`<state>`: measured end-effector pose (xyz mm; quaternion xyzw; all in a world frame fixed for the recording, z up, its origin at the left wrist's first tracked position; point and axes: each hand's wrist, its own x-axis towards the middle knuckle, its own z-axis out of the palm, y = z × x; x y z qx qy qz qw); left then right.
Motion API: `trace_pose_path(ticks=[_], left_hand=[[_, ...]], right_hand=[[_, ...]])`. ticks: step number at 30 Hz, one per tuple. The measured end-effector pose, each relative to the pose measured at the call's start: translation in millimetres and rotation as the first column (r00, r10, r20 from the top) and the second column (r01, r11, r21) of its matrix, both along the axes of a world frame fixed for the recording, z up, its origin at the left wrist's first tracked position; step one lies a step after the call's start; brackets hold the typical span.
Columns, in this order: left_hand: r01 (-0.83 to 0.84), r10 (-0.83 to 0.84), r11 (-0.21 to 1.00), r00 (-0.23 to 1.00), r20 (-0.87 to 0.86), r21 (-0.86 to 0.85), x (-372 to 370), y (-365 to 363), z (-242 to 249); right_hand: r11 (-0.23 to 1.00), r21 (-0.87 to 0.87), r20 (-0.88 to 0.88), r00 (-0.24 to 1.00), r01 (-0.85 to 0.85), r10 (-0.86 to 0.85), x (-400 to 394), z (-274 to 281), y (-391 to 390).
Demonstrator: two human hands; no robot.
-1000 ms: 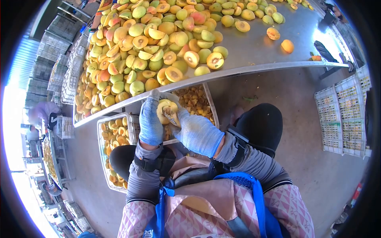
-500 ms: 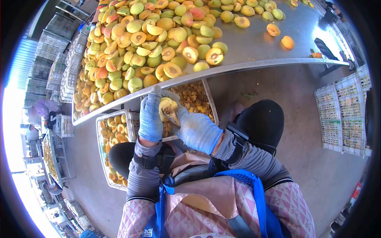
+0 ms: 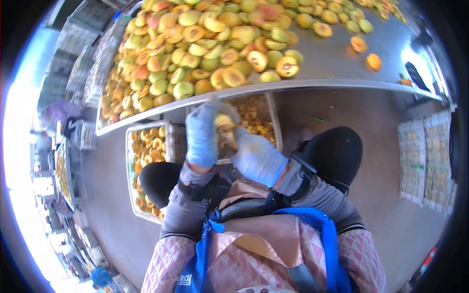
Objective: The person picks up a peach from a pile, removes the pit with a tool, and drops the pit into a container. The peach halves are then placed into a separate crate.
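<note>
My left hand (image 3: 202, 136), in a blue-grey knit glove, is wrapped round a yellow peach half (image 3: 223, 124) above the crates. From the right, my right hand (image 3: 259, 155), gloved the same way, is closed around a small tool (image 3: 229, 140) that meets the fruit's cut face; motion blur softens its outline. Beyond both hands, many halved peaches (image 3: 195, 49) are heaped on the metal table (image 3: 337, 84), cut faces and skins showing. Below the hands, one crate (image 3: 274, 119) contains brownish scraps, and another crate (image 3: 129, 166) on the left contains peach halves.
The table's raised metal edge runs just beyond my hands. My knees (image 3: 337, 156) are on either side of the crates. White crates (image 3: 425, 156) stand at the right, more are stacked at far left. Another person (image 3: 63, 112) is at the left, near a second table (image 3: 62, 171).
The whole view has shifted, so the table, crates and hands appear farther right. Both hands still hold the peach half and tool together, now more blurred.
</note>
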<state>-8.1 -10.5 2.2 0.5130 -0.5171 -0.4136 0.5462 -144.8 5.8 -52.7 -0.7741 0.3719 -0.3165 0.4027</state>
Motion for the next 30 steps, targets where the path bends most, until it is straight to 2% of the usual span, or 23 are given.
trace_pose_path(ticks=[1,2,3,4,5,7,9,10,11,13,15,16,19,22,25,28,30], left_hand=[[-0.004,0.007,1.000,0.991,-0.134,0.027,-0.8,1.5,-2.0],[-0.100,0.128,0.980,0.979,-0.158,0.174,-0.9,1.7,-5.8],[-0.144,0.175,0.967,0.974,-0.143,0.208,-2.2,5.1,-3.6],[-0.170,0.207,0.955,0.969,-0.135,0.243,-5.8,6.0,2.1],[-0.200,0.230,0.959,0.963,-0.138,0.202,-6.0,6.9,-0.6],[-0.230,0.248,0.965,0.955,-0.163,0.124,-8.6,8.1,-8.7],[-0.179,0.214,0.967,0.957,-0.194,0.181,-3.8,8.0,-4.8],[-0.180,0.211,0.968,0.961,-0.177,0.177,-0.9,6.6,-6.4],[-0.117,0.134,0.986,0.979,-0.153,0.116,0.1,5.4,-3.7],[-0.062,0.082,0.977,0.993,-0.087,0.205,4.8,3.6,0.1],[-0.037,0.050,0.956,0.998,-0.037,0.291,7.6,3.3,2.6],[-0.049,0.057,0.962,0.998,-0.020,0.270,7.1,3.1,2.1],[-0.092,0.096,0.978,0.995,-0.010,0.186,5.8,5.6,-1.4],[-0.142,0.151,0.985,0.984,-0.093,0.098,2.0,6.3,-5.5],[-0.174,0.190,0.978,0.970,-0.151,0.111,0.9,6.0,-10.3],[-0.184,0.198,0.977,0.971,-0.136,0.111,4.8,5.9,-14.0],[-0.173,0.180,0.983,0.978,-0.110,0.067,1.8,7.5,-9.9]], right_hand=[[1.000,0.009,-0.009,1.000,0.022,-0.022,0.8,4.2,-0.3],[0.999,0.020,-0.020,0.999,0.046,-0.046,1.4,9.1,-0.4],[0.991,0.134,-0.029,1.000,0.001,0.003,2.1,10.5,-0.6],[0.984,0.161,0.139,0.989,-0.069,0.047,6.6,11.4,-0.8],[0.976,0.180,0.295,0.953,-0.126,0.068,8.7,12.4,-1.4],[0.949,0.280,0.373,0.928,-0.142,0.028,9.1,14.6,-1.3],[0.930,0.322,0.441,0.897,-0.178,0.019,8.2,22.9,-0.8],[0.935,0.312,0.425,0.905,-0.166,0.019,7.9,23.0,-0.7],[0.941,0.302,0.409,0.912,-0.154,0.018,7.4,23.3,-0.5],[0.973,0.217,0.261,0.965,-0.075,0.016,9.0,13.7,0.6],[0.976,0.197,0.155,0.986,-0.088,0.058,8.3,5.0,-0.4],[0.978,0.186,0.100,0.992,-0.097,0.080,7.7,5.5,-2.3],[0.959,0.249,0.227,0.971,-0.137,0.080,3.5,17.3,-4.2],[0.871,0.387,0.447,0.888,-0.304,0.111,8.4,21.3,-6.9],[0.829,0.468,0.453,0.889,-0.306,0.072,5.5,26.4,-5.4],[0.862,0.424,0.379,0.919,-0.276,0.108,4.8,25.1,-6.6],[0.839,0.426,0.481,0.870,-0.339,0.108,3.1,24.4,-7.2]])
